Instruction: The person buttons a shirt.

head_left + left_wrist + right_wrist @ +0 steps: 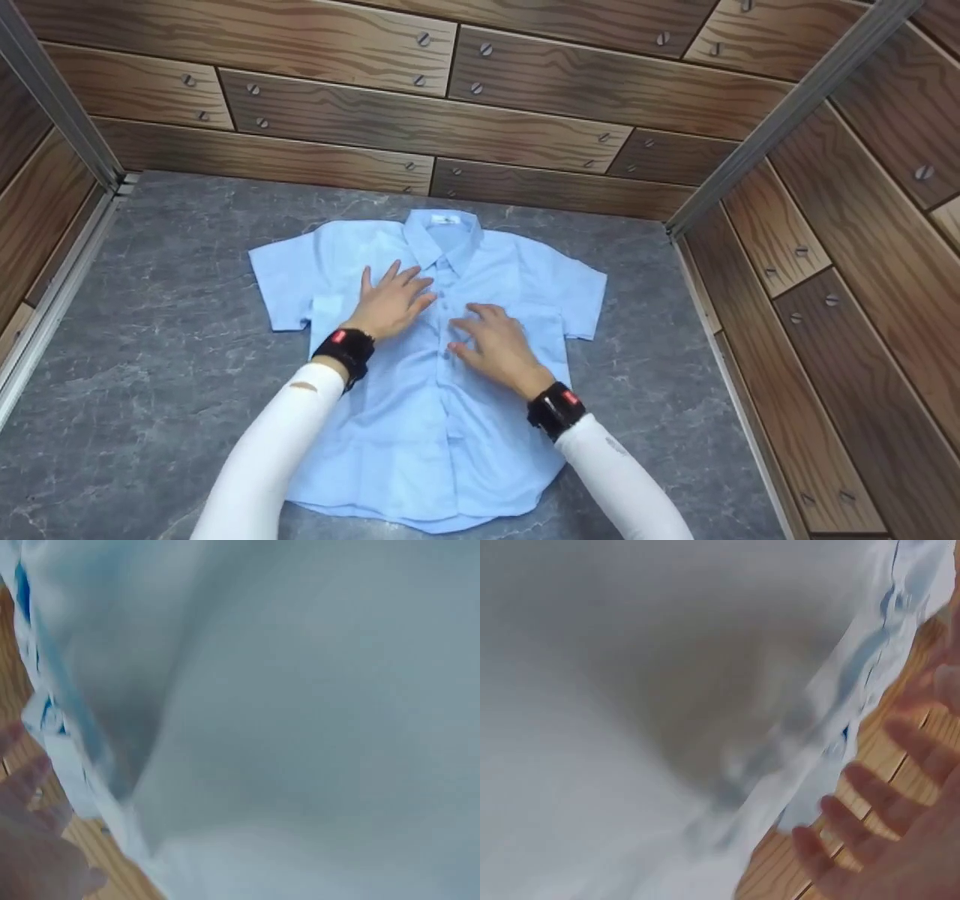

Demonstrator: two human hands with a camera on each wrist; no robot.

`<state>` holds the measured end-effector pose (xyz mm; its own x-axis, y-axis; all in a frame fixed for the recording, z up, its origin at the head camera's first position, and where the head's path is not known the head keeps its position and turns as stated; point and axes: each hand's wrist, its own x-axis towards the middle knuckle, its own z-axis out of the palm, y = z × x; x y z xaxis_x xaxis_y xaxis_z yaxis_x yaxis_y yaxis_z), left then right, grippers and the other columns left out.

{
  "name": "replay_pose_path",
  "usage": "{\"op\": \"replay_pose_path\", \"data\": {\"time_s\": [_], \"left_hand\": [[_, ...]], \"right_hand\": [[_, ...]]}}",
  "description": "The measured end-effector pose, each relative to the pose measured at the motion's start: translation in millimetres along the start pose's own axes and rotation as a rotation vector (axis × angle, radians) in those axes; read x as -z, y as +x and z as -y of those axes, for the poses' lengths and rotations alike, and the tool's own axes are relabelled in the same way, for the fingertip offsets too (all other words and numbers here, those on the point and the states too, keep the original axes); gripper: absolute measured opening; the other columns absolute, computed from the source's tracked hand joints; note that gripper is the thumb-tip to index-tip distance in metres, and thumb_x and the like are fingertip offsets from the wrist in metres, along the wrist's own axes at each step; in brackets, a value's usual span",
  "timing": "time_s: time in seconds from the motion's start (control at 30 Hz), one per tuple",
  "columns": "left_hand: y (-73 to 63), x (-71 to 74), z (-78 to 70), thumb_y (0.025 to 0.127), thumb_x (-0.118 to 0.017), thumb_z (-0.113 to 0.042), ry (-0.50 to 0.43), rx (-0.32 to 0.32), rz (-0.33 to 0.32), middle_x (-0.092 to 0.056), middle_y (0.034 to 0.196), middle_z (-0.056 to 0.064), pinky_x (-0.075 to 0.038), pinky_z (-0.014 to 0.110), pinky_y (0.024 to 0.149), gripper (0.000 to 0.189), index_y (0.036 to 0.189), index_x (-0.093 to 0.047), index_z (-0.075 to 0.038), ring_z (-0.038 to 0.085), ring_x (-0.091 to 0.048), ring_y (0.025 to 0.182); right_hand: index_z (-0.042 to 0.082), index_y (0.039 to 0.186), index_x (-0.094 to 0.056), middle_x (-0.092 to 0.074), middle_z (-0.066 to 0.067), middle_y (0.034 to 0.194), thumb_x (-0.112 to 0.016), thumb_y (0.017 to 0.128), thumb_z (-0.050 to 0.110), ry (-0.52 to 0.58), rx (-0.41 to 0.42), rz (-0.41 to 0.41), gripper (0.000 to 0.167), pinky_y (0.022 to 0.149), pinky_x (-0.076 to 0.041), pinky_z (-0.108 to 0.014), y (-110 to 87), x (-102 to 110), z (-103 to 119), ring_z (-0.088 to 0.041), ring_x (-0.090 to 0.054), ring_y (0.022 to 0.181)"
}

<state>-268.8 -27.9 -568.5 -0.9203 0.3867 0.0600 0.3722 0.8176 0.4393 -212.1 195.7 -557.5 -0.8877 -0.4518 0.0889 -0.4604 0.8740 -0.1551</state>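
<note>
A light blue short-sleeved shirt (390, 450) lies spread face up, its collar (442, 232) at the far end and its button front running down the middle. Over the chest on the left side, my left hand (390, 304) has its fingers spread, fingertips near the placket. My right hand (499, 349) is over the other side of the chest, fingers loosely extended toward the buttons. Neither hand grips anything. In the left wrist view the shirt cloth (300, 727) fills most of the picture; the right wrist view shows the fingers (885, 795) apart beside the cloth.
The shirt is on a dark grey marbled surface (172, 315). Wood-patterned panels stand at the back (337, 97) and at both sides, joined by metal corner posts (795, 112). Black bands (555, 409) circle both wrists over white sleeves.
</note>
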Motion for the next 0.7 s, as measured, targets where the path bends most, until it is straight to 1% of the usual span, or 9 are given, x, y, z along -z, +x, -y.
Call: {"op": "replay_pose_path", "data": {"time_s": [0.1,0.17,0.23,0.3,0.43,0.53,0.6,0.63,0.7], "left_hand": [[11.6,2.8,-0.4,0.099,-0.025,-0.061,-0.009,0.016,0.125,-0.025,0.16,0.006,-0.001,0.073,0.108,0.056,0.144,-0.046,-0.034,0.041,-0.009,0.148],[15.5,0.7,-1.8,0.098,-0.021,-0.064,-0.022,0.05,0.214,-0.015,0.162,0.008,0.001,0.074,0.107,0.059,0.146,-0.041,-0.036,0.043,-0.001,0.148],[17.2,-4.5,-2.6,0.096,-0.018,-0.067,-0.024,0.094,0.267,-0.009,0.163,0.007,0.003,0.074,0.107,0.061,0.147,-0.037,-0.038,0.043,0.003,0.148],[18.0,-11.3,-1.6,0.096,-0.017,-0.068,-0.012,0.132,0.275,-0.005,0.164,0.004,0.005,0.073,0.107,0.062,0.149,-0.033,-0.039,0.041,0.005,0.148],[20.1,-18.8,5.0,0.096,-0.017,-0.067,0.01,0.173,0.236,-0.003,0.164,0.001,0.006,0.071,0.108,0.061,0.15,-0.028,-0.041,0.039,0.006,0.149],[23.1,-15.2,9.6,0.096,-0.02,-0.066,0.012,0.216,0.243,-0.002,0.164,0.002,0.007,0.072,0.108,0.06,0.15,-0.027,-0.041,0.039,0.007,0.149],[24.8,-12.6,11.9,0.096,-0.022,-0.067,0.028,0.244,0.25,0.0,0.164,0.003,0.007,0.072,0.107,0.061,0.151,-0.025,-0.041,0.039,0.008,0.148],[25.2,-11.3,12.6,0.096,-0.023,-0.067,0.038,0.252,0.248,0.0,0.164,0.003,0.007,0.072,0.107,0.061,0.151,-0.024,-0.041,0.039,0.008,0.148],[24.6,-9.9,12.9,0.095,-0.025,-0.068,0.045,0.24,0.22,-0.001,0.164,0.006,0.007,0.072,0.107,0.063,0.152,-0.024,-0.039,0.04,0.007,0.148]], "right_hand": [[0.034,0.134,-0.056,-0.039,-0.011,0.15,-0.053,0.09,0.06,0.001,0.085,0.085,0.051,0.092,-0.044,-0.059,0.2,-10,16,-0.037,-0.038,0.133],[0.038,0.139,-0.05,-0.03,-0.012,0.156,-0.049,0.09,0.065,-0.015,0.106,0.149,0.056,0.094,-0.042,-0.061,-2.4,-17,25,-0.041,-0.033,0.136],[0.04,0.143,-0.044,-0.022,-0.012,0.16,-0.044,0.089,0.069,-0.044,0.108,0.203,0.061,0.096,-0.041,-0.062,-6.9,-21,32,-0.043,-0.029,0.139],[0.042,0.145,-0.039,-0.015,-0.01,0.162,-0.041,0.089,0.072,-0.069,0.102,0.24,0.063,0.099,-0.039,-0.062,-11.8,-24,36,-0.045,-0.026,0.141],[0.045,0.147,-0.03,-0.007,-0.008,0.163,-0.037,0.087,0.076,-0.086,0.105,0.292,0.069,0.102,-0.035,-0.063,-21.8,-26,43,-0.046,-0.022,0.142],[0.046,0.148,-0.027,-0.005,-0.009,0.163,-0.036,0.084,0.079,-0.078,0.109,0.335,0.073,0.103,-0.033,-0.063,-28.5,-24,52,-0.047,-0.02,0.143],[0.046,0.148,-0.026,-0.008,-0.009,0.163,-0.035,0.083,0.08,-0.07,0.121,0.347,0.074,0.103,-0.033,-0.064,-31.9,-22,57,-0.047,-0.021,0.143],[0.046,0.149,-0.026,-0.01,-0.009,0.163,-0.035,0.083,0.081,-0.057,0.125,0.349,0.074,0.102,-0.033,-0.064,-32.5,-20,58,-0.047,-0.021,0.143],[0.045,0.149,-0.028,-0.016,-0.008,0.162,-0.035,0.084,0.08,-0.031,0.131,0.316,0.074,0.101,-0.035,-0.065,-31.4,-15,56,-0.045,-0.023,0.143]]}}
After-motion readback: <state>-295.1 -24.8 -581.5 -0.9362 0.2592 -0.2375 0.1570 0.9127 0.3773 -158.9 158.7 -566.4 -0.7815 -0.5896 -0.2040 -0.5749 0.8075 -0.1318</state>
